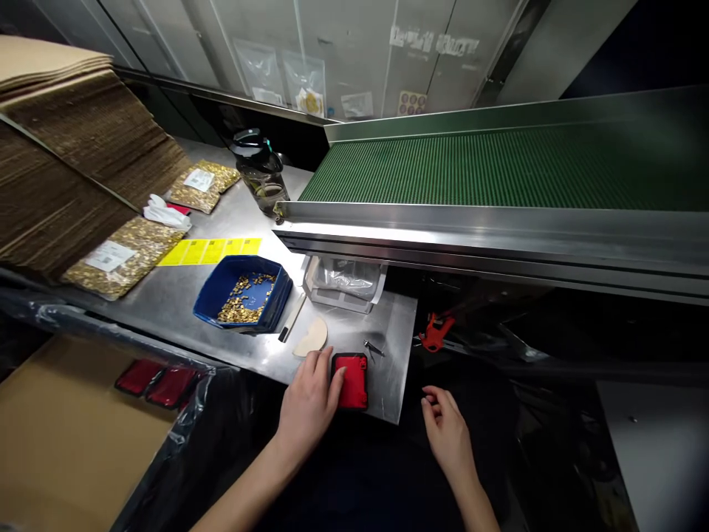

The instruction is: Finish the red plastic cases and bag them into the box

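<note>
Presently, left hand (310, 399) lies flat at the near edge of the steel table (182, 295), fingers spread, thumb side touching the left rim of a red case (351, 380), not clamped on it; the case sits close to the table's front edge, near its right corner; right hand (446, 428) hangs off the table to the right, over dark open space, fingers loosely curled, holding nothing visible; behind the case, a tan half-round pad (312, 338), a small metal clip (372, 347), a blue tray (244, 294) of small brass parts; bare steel between tray and case; green conveyor (498, 166) overhangs the table's far right; cardboard stacks (72, 162) crowd the left.
</note>
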Motion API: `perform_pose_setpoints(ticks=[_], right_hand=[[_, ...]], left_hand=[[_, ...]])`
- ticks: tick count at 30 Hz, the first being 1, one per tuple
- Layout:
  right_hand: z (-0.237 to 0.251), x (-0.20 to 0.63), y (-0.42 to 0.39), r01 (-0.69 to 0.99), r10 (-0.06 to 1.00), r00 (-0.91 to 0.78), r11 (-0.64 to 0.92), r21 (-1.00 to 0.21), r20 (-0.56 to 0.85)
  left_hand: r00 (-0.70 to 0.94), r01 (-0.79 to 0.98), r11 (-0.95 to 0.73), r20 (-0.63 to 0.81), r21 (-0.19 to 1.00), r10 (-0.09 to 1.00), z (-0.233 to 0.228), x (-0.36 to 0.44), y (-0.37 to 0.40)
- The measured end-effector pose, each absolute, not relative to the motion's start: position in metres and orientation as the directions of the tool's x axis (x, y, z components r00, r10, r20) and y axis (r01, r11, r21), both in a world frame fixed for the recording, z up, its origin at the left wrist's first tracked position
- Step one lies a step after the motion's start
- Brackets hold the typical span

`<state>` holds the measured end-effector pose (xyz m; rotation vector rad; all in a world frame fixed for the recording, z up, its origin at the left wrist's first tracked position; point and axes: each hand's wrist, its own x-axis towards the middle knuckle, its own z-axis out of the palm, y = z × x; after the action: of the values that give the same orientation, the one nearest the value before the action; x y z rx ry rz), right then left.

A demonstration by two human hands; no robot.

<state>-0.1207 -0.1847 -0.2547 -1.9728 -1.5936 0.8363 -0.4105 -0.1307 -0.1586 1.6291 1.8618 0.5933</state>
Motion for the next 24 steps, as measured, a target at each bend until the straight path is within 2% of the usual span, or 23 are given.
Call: perform_pose_setpoints(ticks=[3,5,8,12,16,21,24], right_hand=[[-0.255,-0.120,-0.180,0.687,0.978,0.110,-0.204,-0.697,-0.178],[-0.255,-0.122,-0.178,0.692,0.980,0.079,-0.186,-0.697,-0.184],[-0.252,-0.127,-0.178,0.703,0.981,0.017,-0.149,-0.696,-0.194],[-0.242,-0.131,-0.190,0.705,0.980,-0.024,-0.125,-0.698,-0.200],[-0.235,-0.127,-0.208,0.682,0.980,0.036,-0.165,-0.712,-0.193],[-0.230,-0.121,-0.224,0.617,0.978,0.092,-0.205,-0.760,-0.189],[-0.213,-0.129,-0.223,0.530,0.981,0.090,-0.194,-0.825,-0.173]], left_hand=[[0.004,0.756,0.013,-0.025,0.655,1.000,-0.143,-0.410,-0.092],[0.003,0.765,-0.015,0.020,0.644,1.000,-0.140,-0.406,-0.046],[-0.047,0.800,0.017,0.036,0.600,0.998,-0.148,-0.398,0.031],[-0.107,0.845,0.108,-0.032,0.524,0.994,-0.167,-0.384,0.095],[-0.093,0.856,0.083,-0.005,0.511,0.996,-0.180,-0.377,0.097],[0.002,0.820,-0.093,0.160,0.565,0.987,-0.182,-0.387,0.054],[-0.010,0.768,-0.148,0.242,0.623,0.970,-0.173,-0.402,0.022]])
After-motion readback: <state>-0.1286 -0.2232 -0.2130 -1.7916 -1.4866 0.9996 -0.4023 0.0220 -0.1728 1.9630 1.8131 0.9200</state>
